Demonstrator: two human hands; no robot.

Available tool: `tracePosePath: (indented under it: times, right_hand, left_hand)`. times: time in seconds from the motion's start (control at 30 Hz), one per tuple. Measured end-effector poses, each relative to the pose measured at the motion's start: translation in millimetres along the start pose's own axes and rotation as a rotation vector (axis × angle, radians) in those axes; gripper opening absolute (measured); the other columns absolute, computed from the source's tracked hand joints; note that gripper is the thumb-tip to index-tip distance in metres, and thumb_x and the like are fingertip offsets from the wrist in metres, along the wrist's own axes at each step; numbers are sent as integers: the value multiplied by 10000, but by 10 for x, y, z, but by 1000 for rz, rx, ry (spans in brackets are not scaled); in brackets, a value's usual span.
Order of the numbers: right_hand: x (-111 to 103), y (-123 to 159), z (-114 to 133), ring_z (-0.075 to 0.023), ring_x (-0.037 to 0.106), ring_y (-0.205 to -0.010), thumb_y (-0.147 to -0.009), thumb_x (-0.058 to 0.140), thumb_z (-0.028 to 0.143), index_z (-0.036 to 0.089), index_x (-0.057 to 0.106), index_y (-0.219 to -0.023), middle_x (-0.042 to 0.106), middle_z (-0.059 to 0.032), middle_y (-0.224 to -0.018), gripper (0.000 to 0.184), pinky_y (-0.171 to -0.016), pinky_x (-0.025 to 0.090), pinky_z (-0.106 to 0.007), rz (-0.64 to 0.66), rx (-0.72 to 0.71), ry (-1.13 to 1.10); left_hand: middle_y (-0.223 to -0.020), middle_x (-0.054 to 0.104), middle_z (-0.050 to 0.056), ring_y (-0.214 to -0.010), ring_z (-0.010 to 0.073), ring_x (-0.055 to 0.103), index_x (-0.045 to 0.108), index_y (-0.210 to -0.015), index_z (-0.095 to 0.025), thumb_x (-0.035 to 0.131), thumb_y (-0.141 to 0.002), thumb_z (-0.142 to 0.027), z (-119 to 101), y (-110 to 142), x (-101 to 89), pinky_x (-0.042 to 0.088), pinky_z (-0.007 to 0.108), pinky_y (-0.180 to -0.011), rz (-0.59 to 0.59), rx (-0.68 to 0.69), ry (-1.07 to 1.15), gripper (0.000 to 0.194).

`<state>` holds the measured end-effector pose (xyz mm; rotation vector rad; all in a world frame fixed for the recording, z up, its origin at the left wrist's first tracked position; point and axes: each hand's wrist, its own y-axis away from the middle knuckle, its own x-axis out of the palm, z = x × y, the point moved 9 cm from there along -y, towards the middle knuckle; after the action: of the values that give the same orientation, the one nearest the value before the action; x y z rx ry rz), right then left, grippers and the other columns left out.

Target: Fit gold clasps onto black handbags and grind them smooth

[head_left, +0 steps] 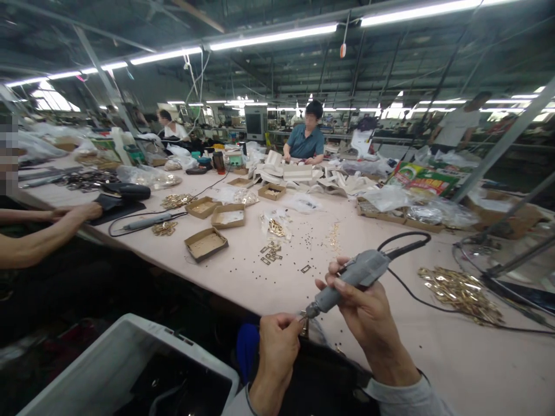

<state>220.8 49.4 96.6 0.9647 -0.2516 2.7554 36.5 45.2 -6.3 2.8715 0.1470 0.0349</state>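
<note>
My right hand [368, 312] is wrapped round a grey electric screwdriver [351, 280], whose tip points down and to the left. A black cord [403, 245] leaves its back end. Just at the tip, my left hand [277, 346] is closed in a pinch. A gold-coloured metal piece [305, 328] shows beside those fingertips at the table edge; what exactly they grip is too small to make out. Near the hands lie a single rectangular metal frame [306, 268], a small pile of similar frames [271, 253] and scattered tiny dark bits.
Open cardboard boxes [206, 244] stand left of centre on the pale table [477, 370]. Gold metal parts [459, 294] are heaped at right. A white bin [130, 335] sits below the edge. Another person's arms [56, 225] work at left; a co-worker [306, 138] is across the table.
</note>
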Motion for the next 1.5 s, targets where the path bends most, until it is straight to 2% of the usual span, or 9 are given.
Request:
tracePosePath:
  times: [0.2,0.37,0.6,0.77,0.87,1.27,1.5]
  right_hand:
    - [-306,-23,-114,-164,638,-860,-727,857,158,245,666,-1070,636,-11,-1030,403,-955,576,-490,-102,-4,-59]
    - [-412,-37,-93,-161,634,-848,-699,869,155,243,677,-1051,635,-9,-1024,410,-957,566,-510,-147,-16,-61]
    - [-417,-34,-57,-159,635,-866,-707,870,156,241,678,-1037,639,1,-1021,391,-991,542,-514,-138,-21,-56]
    - [-452,-33,-71,-159,640,-856,-720,866,153,241,674,-1043,642,-2,-1027,386,-985,549,-522,-148,-28,-51]
    - [-467,-29,-72,-162,644,-863,-710,873,155,243,672,-1046,641,-1,-1024,401,-993,546,-530,-156,-30,-48]
    - [-395,25,18,-177,657,-858,-658,909,190,255,685,-1036,655,-2,-1005,444,-1019,529,-559,-179,-44,-8]
    - [-352,40,42,-175,643,-856,-660,906,192,259,685,-1048,650,-3,-1000,451,-1018,528,-559,-173,-44,8]
  left_hand:
    - [-386,479,-23,-344,73,355,744,-584,-118,804,-670,-326,33,14,37,237,200,-368,36,-30,63,233]
    - [-375,481,-21,-340,77,366,751,-598,-117,794,-649,-302,40,10,37,235,195,-359,36,-59,82,197]
    - [-352,436,-37,-310,57,287,735,-623,-105,732,-612,-322,112,-1,104,167,198,-358,84,-125,162,218]
    - [-335,393,-52,-299,50,260,726,-611,-104,747,-597,-357,195,-34,103,154,201,-356,70,-115,173,254]
    - [-359,418,-48,-307,49,265,736,-627,-105,763,-598,-363,227,-46,127,150,202,-356,88,-114,182,260]
    - [-388,490,-13,-356,78,342,763,-571,-114,787,-637,-343,-55,48,56,214,219,-371,14,-38,48,240]
    - [-414,533,3,-393,101,419,754,-543,-108,780,-617,-299,-99,56,22,260,216,-392,-30,-29,2,206]
